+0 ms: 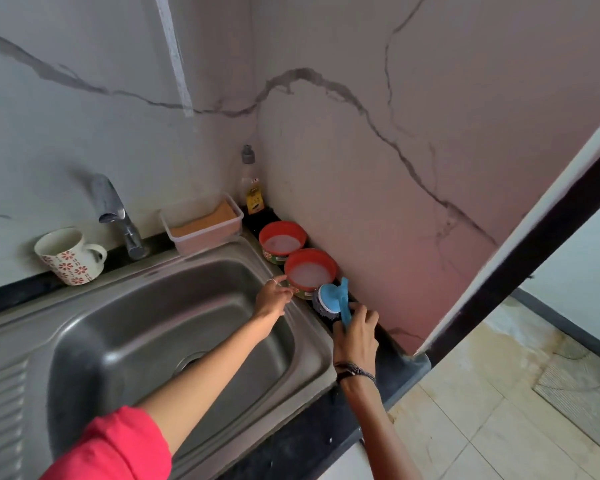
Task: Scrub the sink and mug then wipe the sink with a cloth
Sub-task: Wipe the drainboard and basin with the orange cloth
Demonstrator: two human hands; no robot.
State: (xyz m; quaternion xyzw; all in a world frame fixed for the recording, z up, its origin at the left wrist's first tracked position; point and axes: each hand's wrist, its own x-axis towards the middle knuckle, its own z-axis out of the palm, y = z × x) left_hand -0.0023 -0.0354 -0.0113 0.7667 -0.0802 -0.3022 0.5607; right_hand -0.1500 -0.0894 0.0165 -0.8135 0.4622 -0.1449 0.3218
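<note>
fingers [362, 315] of the right hand [355, 336] grip the scrubber [329, 296] (beside the sink [136, 306]).

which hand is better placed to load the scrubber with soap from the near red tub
Right, probably. The right hand already grips the blue scrubber by its handle, its head beside the near red tub. The left hand holds nothing; its fingers reach the tub's side, placed to steady it.

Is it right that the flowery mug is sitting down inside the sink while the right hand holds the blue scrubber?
Not quite. The mug is not inside the sink; it stands on the counter behind it, left of the tap, as the head view shows. The rest is right: the right hand holds the blue scrubber.
</note>
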